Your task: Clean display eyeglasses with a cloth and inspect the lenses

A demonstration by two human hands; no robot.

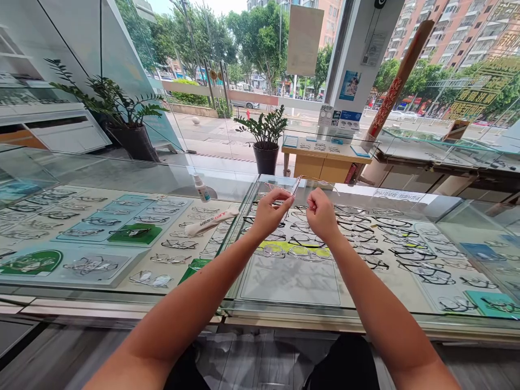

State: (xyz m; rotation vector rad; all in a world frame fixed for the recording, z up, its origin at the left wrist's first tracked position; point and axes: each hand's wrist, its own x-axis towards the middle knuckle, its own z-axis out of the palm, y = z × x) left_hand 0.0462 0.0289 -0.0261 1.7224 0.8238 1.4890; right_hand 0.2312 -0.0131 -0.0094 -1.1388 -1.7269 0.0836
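— Arms are stretched over the counter; where are the glasses held?
— They are pinched in the left hand, tilted up past its fingertips.
— And the right hand?
— Its fingers are curled in close, just beside the glasses; whether any part is gripped there cannot be told.

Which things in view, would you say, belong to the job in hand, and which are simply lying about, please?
Apparently in the job:
- glasses, held up in the left hand
- right hand, fingers curled close by; contact unclear

Apparently just lying about:
- white bottle, standing on the counter
- white printed packet near it
- displayed frames under the glass
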